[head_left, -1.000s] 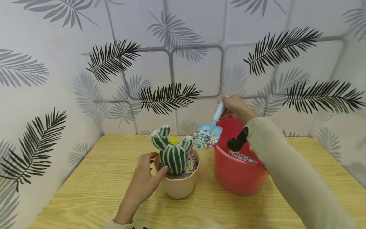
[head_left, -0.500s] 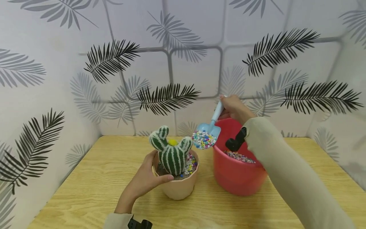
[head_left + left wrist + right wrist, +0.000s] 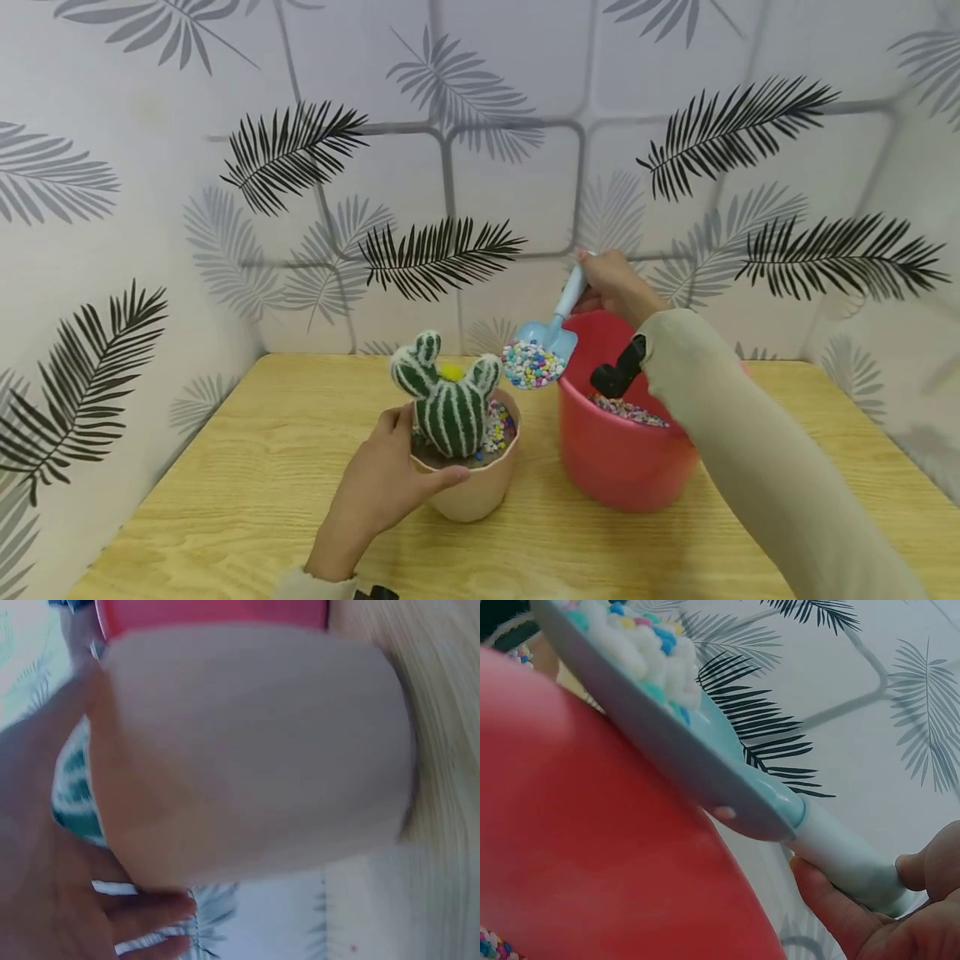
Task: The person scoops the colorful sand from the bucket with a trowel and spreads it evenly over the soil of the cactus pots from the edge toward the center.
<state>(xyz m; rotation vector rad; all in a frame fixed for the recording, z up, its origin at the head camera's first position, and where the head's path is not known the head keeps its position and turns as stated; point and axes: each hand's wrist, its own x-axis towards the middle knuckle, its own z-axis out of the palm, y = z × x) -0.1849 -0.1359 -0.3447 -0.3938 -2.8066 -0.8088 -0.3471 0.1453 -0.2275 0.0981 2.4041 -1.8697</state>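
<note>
Place: indoor corner, kind of room unclear | leaf-patterned wall (image 3: 517,75) | wood-grain tabletop (image 3: 247,467) before it

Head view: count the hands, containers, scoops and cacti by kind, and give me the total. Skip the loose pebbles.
Hands: 2 (left hand, right hand)
Containers: 2 (pot, bucket)
Scoop: 1
Cactus: 1
Total: 6

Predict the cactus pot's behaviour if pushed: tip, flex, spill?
Might tip if pushed high: the pot narrows toward its base and the cactus rises above its rim. The thin-looking rim suggests plastic, so the wall may flex slightly. Pebbles inside look loose and would probably shift if it tilts.
</note>
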